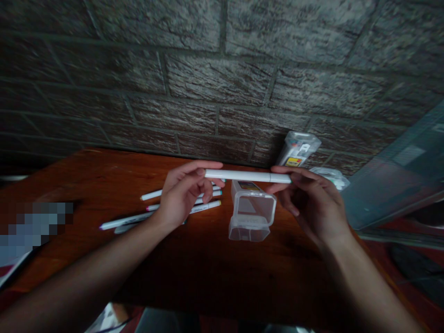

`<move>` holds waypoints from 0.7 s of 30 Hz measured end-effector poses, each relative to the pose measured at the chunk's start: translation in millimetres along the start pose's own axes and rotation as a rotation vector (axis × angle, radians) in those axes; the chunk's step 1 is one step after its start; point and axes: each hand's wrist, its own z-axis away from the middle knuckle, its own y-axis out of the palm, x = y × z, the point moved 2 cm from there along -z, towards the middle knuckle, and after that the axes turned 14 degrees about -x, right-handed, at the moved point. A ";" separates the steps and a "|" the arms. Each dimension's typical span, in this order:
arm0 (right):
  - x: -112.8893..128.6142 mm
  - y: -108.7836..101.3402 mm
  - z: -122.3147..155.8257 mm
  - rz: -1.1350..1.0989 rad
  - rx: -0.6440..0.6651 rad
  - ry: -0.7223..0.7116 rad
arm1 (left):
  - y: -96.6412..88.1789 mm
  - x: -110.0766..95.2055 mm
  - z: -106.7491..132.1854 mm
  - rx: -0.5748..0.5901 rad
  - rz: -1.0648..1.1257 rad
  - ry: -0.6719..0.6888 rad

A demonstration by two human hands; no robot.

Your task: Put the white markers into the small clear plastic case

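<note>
I see a white marker (247, 175) lying level across mid-frame, with what looks like a cap seam near its right end. The left hand (183, 194) has its fingers curled closed around one end, and the right hand (308, 199) pinches the other.

Tabletop markers (125, 220) partly hidden behind hands (182, 194)

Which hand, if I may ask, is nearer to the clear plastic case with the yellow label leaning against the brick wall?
The right hand is nearer, just in front of the clear plastic case; the left hand is well to the case's left.
</note>
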 end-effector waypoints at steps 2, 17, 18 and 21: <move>-0.9 -0.4 0.2 0.003 -0.003 -0.021 | -0.1 0.6 -0.1 0.011 -0.002 0.007; -7.0 -3.2 2.5 0.102 -0.027 -0.169 | -4.8 9.2 1.0 0.067 -0.159 0.142; -7.1 -2.9 2.8 0.118 -0.031 -0.193 | -4.1 8.9 1.4 0.058 -0.175 0.149; -6.9 -1.4 3.4 0.164 -0.049 -0.281 | -1.0 5.9 2.7 0.029 -0.232 0.176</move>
